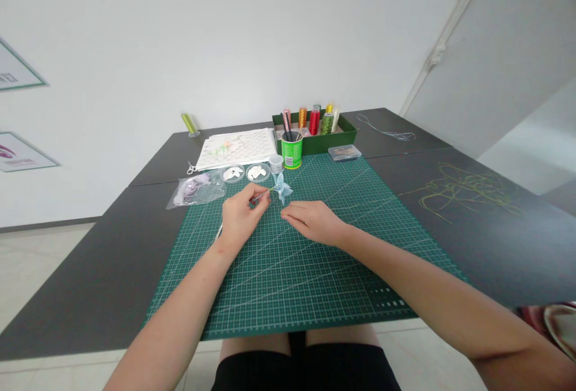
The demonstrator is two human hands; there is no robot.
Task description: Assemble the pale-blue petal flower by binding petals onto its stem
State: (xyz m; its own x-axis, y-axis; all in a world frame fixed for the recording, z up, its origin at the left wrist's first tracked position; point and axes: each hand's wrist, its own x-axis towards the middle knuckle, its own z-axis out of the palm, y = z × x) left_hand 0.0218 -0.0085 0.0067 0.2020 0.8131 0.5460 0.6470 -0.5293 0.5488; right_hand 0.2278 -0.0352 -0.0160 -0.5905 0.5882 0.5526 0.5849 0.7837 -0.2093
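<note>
My left hand (245, 211) is closed in a pinch on the thin stem of a pale blue flower (282, 188), whose petals point to the right of my fingers. My right hand (312, 220) is just below and right of the petals, its fingers pressed together. What sits between those fingertips, if anything, is too small to make out. Under both hands lies a green cutting mat (288, 283). A thin white tool (218, 232) shows partly behind my left wrist.
Behind the hands stand a green can (292, 154) with tools, petal dishes (257, 173) and a thread-spool box (315, 146). A plastic bag (198, 190), white sheets (236, 148) and scissors (191, 168) are left. Right are a clear case (344, 152) and loose yellow-green thread (468, 190).
</note>
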